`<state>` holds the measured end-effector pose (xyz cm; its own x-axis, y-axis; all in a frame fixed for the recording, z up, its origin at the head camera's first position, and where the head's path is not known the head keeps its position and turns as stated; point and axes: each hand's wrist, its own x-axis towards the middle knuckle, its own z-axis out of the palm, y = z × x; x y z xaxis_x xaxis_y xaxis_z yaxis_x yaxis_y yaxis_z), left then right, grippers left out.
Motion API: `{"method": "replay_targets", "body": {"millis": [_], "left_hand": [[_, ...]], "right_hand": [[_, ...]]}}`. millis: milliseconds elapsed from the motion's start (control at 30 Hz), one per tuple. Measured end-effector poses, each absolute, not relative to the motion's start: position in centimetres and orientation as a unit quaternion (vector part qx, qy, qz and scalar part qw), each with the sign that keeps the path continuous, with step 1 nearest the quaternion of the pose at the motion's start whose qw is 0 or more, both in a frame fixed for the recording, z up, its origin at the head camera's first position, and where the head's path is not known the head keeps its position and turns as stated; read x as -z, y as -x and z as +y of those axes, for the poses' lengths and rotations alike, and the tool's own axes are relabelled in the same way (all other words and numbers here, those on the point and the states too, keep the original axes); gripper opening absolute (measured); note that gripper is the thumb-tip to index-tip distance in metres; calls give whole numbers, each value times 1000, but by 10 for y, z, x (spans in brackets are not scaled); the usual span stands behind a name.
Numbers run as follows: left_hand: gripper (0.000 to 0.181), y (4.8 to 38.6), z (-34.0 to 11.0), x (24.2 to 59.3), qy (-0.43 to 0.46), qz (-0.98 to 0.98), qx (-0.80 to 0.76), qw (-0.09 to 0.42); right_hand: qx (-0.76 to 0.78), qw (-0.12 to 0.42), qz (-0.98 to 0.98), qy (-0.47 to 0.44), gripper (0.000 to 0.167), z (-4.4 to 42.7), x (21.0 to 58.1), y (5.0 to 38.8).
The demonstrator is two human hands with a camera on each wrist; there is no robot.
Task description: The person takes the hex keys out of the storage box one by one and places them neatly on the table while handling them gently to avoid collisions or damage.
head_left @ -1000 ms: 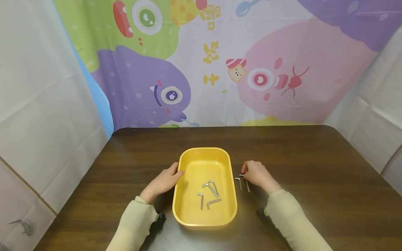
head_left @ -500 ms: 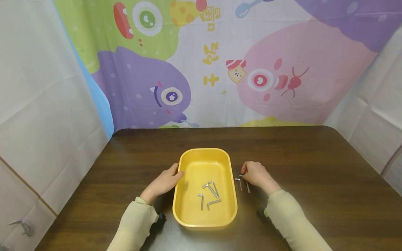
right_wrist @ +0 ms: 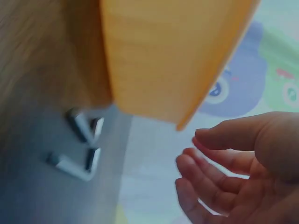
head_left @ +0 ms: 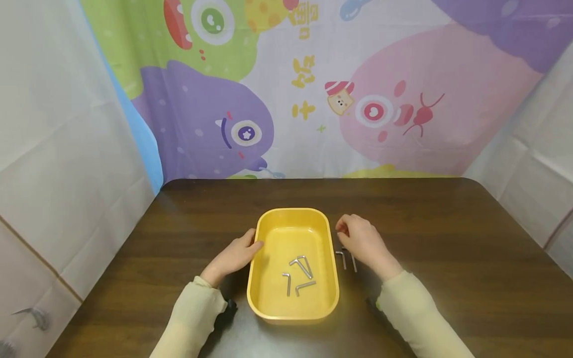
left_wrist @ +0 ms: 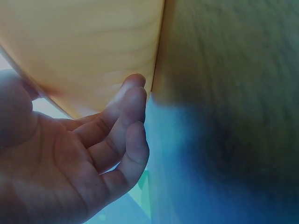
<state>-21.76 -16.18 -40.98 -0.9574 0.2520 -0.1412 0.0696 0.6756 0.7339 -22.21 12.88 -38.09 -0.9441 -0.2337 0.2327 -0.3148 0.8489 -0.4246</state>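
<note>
A yellow plastic tub [head_left: 268,298] stands in front of me with several silver hex keys [head_left: 288,284] lying on its floor. My left hand [head_left: 234,257] grips its left wall, thumb over the rim and fingers along the outside; in the left wrist view those fingers [left_wrist: 133,140] bend against the tub's outer wall [left_wrist: 103,51]. To the right of the tub, two more hex keys [head_left: 344,260] lie on the table. Just above them is my right hand [head_left: 364,243], fingers loosely curved and holding nothing. The right wrist view shows both hex keys [right_wrist: 72,167] apart from the hand [right_wrist: 233,172].
The dark wood table [head_left: 425,223] extends on both sides of the tub. A cartoon-printed cloth [head_left: 309,149] hangs behind its far edge. Pale sheets [head_left: 537,139] hang at left and right.
My right hand has lifted off the two hex keys on the table and moved slightly away from me, leaving them there. The left hand still grips the tub.
</note>
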Motion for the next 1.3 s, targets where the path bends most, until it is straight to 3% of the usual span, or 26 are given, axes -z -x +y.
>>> {"method": "replay_targets", "body": {"millis": [267, 733, 1067, 1300], "left_hand": [[36, 217, -162, 410, -90, 907, -393, 118], [35, 217, -161, 409, -89, 911, -388, 112], [34, 218, -162, 410, -91, 910, -391, 108], [34, 218, -162, 410, -90, 910, -390, 107]], "right_hand": [[-270, 126, -928, -221, 9, 108, 365, 202], [-190, 41, -908, -372, 12, 75, 377, 178], [-130, 31, -900, -415, 12, 68, 392, 175], [-95, 56, -896, -429, 9, 67, 399, 175]]}}
